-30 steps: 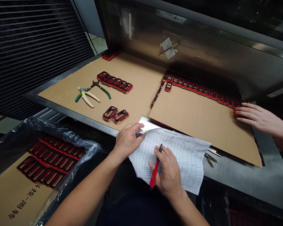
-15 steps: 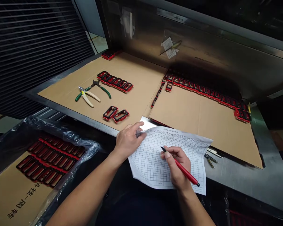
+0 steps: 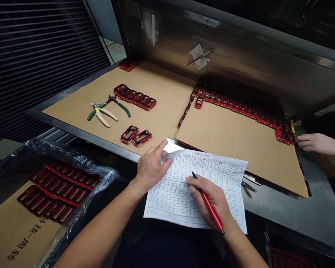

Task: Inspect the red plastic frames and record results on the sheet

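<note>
A person's right hand (image 3: 217, 195) grips a red pen (image 3: 213, 213) over a printed grid sheet (image 3: 170, 197) at the near edge of a metal counter (image 3: 318, 212). The pen slants, its long axis running from 5 o'clock at the butt to 11 o'clock at the dark tip, which sits over the grid (whether it touches the paper cannot be told). The sheet, lightly curled, lies with its long axis roughly from 9 to 3 o'clock, its printed heading along the edge at 12 o'clock.

The left hand (image 3: 152, 166), well apart from the right, lies at the sheet's corner at 10 o'clock, thumb on the paper; whether its fingers close on the page from beneath is hidden.

Seen from the sheet, a pair of red-and-black frames (image 3: 130, 134) lies between 10 and 11 o'clock on cardboard (image 3: 164, 83), near cream-handled cutters (image 3: 97, 110) crossing green-handled pliers (image 3: 111, 99). A long row of similar frames (image 3: 234, 105) stretches across 1 o'clock. Toward 2 o'clock, a co-worker's hand (image 3: 311, 143) reaches in at the end of that row. At 9 o'clock, a plastic-lined box (image 3: 25, 238) holds more frames (image 3: 57, 190); at 3 o'clock, a small metal tool (image 3: 248, 190) lies just beside the sheet.
</note>
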Action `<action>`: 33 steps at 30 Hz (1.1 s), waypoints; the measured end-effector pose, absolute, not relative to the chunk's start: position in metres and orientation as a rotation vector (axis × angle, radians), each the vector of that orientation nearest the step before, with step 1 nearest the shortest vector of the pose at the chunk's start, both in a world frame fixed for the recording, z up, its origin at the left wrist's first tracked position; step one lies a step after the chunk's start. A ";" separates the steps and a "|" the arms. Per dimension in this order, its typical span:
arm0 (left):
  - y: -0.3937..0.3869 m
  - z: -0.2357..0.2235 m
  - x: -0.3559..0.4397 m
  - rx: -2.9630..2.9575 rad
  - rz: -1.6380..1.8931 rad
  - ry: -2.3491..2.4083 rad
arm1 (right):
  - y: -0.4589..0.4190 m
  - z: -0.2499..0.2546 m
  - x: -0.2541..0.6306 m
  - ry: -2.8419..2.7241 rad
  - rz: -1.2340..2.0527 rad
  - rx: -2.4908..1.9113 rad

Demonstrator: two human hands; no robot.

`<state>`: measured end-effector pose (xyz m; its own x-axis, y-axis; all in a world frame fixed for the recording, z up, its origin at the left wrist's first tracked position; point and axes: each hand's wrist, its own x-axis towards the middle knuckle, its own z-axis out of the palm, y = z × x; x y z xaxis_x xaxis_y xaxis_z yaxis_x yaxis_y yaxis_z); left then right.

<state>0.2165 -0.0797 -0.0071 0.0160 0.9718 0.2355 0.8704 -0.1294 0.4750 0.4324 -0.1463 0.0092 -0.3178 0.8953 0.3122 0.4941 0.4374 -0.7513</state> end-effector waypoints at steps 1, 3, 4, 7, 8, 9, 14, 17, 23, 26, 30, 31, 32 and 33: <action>-0.080 -0.008 0.216 2.095 0.767 1.933 | -0.145 0.010 0.436 -2.056 0.568 -1.140; -0.080 -0.011 0.216 2.114 0.794 1.930 | -0.143 0.006 0.441 -2.143 0.268 -1.158; -0.081 -0.013 0.215 2.133 0.821 1.921 | -0.143 0.001 0.442 -2.148 0.137 -1.194; -0.081 -0.020 0.214 2.240 0.959 1.869 | -0.145 -0.016 0.440 -2.114 -0.103 -1.290; -0.081 -0.022 0.214 2.286 1.021 1.838 | -0.147 -0.021 0.438 -2.098 -0.148 -1.306; -0.081 -0.025 0.213 2.331 1.090 1.800 | -0.149 -0.026 0.436 -2.081 -0.184 -1.316; -0.081 -0.033 0.208 2.466 1.299 1.607 | -0.156 -0.035 0.427 -2.028 -0.257 -1.354; -0.084 -0.033 0.204 2.449 1.323 1.464 | -0.157 -0.035 0.427 -2.029 -0.260 -1.361; -0.094 -0.028 0.191 2.383 1.370 1.106 | -0.157 -0.036 0.428 -2.016 -0.224 -1.382; -0.097 -0.020 0.187 2.338 1.228 1.164 | -0.158 -0.037 0.427 -1.999 -0.181 -1.404; -0.097 -0.009 0.193 2.403 1.040 1.335 | -0.158 -0.038 0.427 -1.990 -0.167 -1.399; -0.097 -0.007 0.196 2.420 0.979 1.408 | -0.158 -0.038 0.427 -1.989 -0.169 -1.396; -0.097 -0.006 0.200 2.427 0.907 1.479 | -0.158 -0.039 0.427 -1.987 -0.172 -1.393; -0.097 -0.005 0.204 2.423 0.841 1.544 | -0.158 -0.039 0.427 -1.983 -0.177 -1.389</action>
<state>0.2038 -0.0975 -0.0053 0.3140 0.8717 0.3762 0.7891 -0.4600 0.4072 0.4268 -0.1579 -0.0390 -0.1811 0.7729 0.6082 0.8682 0.4161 -0.2702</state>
